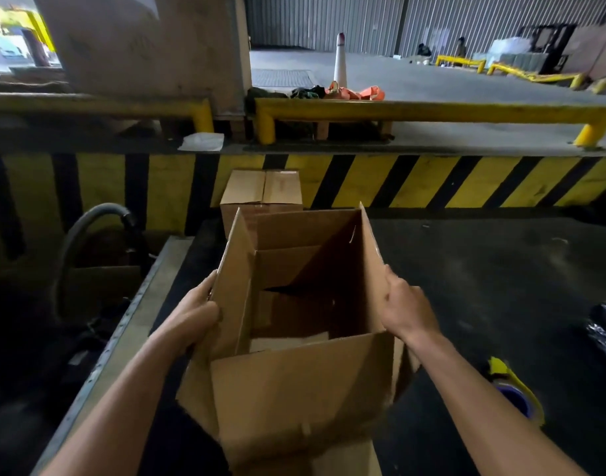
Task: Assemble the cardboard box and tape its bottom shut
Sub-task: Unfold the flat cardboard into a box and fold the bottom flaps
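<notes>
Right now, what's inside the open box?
Nothing loose shows inside the open box, only its folded bottom flaps. The near wall hides the closest part of the floor.

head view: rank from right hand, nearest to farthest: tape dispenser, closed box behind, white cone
From the right hand, which grips the open box:
1. Tape dispenser, lower right on the dark surface.
2. Closed box, ahead, against the striped wall.
3. White cone, far back on the raised floor.
</notes>
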